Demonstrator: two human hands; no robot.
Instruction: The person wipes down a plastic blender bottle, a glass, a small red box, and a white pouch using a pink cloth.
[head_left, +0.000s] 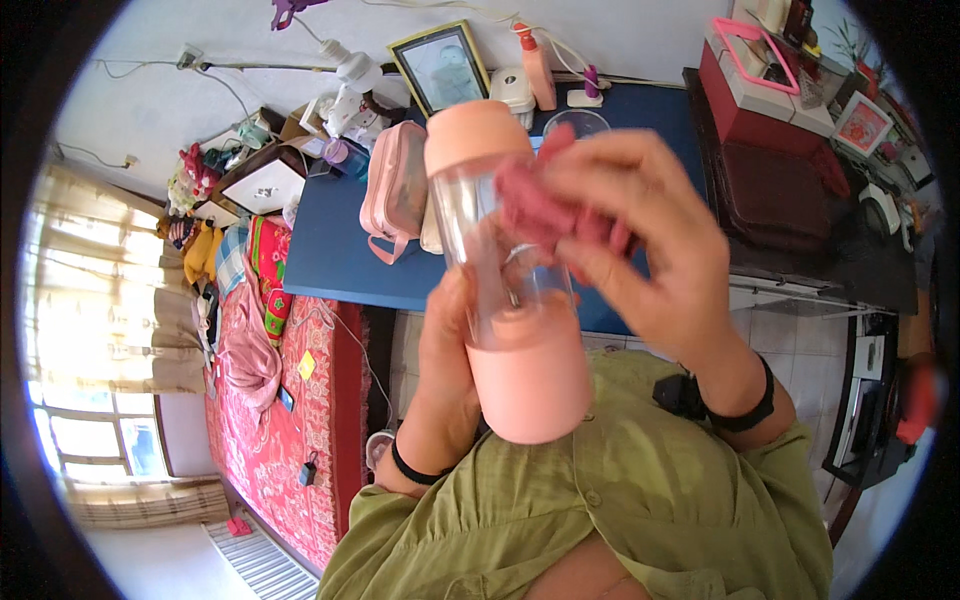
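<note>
A portable blender bottle (531, 382) with a pink base, clear body and peach lid is held up, slightly tilted, in front of my green shirt. My left hand (450, 322) grips it from behind and the left side; some of its fingers show blurred through the clear wall. Bunched in my right hand (652, 232) is a dark pink cloth (536, 199), pressed against the upper right of the clear body just below the lid. Metal blades show faintly inside, above the base.
Behind the bottle is a blue table (337, 259) bearing a pink clear-sided pouch (395, 184), a framed picture (442, 67), a pump bottle (535, 71) and a clear round container (577, 122). A bed with red patterned cover (270, 450) lies left; a dark cabinet (810, 262) stands right.
</note>
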